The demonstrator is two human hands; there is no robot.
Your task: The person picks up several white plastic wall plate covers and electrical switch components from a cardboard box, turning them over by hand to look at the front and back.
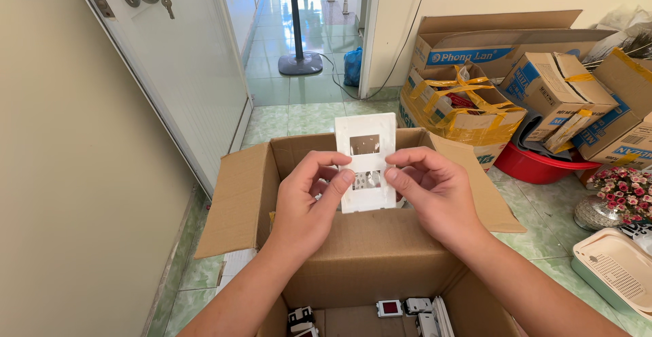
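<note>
left hand and right hand both pinching white switch plate between them, grip closing on lower half; plate's long axis standing upright, hovering above open cardboard box, both hands equally near.

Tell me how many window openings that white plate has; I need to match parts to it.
2. The white plate, held between the left hand and right hand, has an upper opening and a lower opening between the thumbs.
</note>
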